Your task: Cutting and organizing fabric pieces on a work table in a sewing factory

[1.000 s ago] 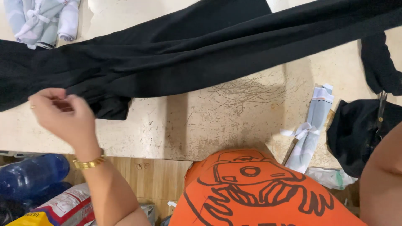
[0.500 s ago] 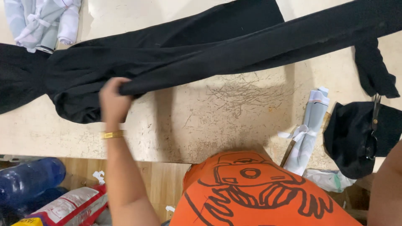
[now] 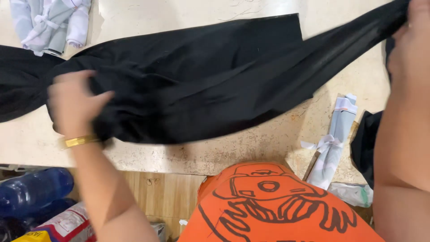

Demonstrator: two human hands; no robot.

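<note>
A large black cloth (image 3: 192, 85) lies stretched across a pale worktable (image 3: 251, 148). My left hand (image 3: 74, 105), with a gold bangle on the wrist, presses into the cloth's bunched left part and grips it. My right hand (image 3: 410, 42) at the upper right edge holds the cloth's far right end, pulled taut and lifted off the table. Whether the fingers of either hand fully close is partly hidden by the fabric.
A rolled light-grey cloth bundle tied with a strip (image 3: 333, 141) lies at the table's right front. More pale tied bundles (image 3: 51, 22) sit at the back left. Another black fabric piece (image 3: 363, 145) lies at right. Blue plastic bottles (image 3: 31, 192) sit below the table's edge.
My left hand has moved from the table's front edge up onto the black cloth and grasped it. The cloth has been drawn nearer and tauter, and my right hand rose into view.
</note>
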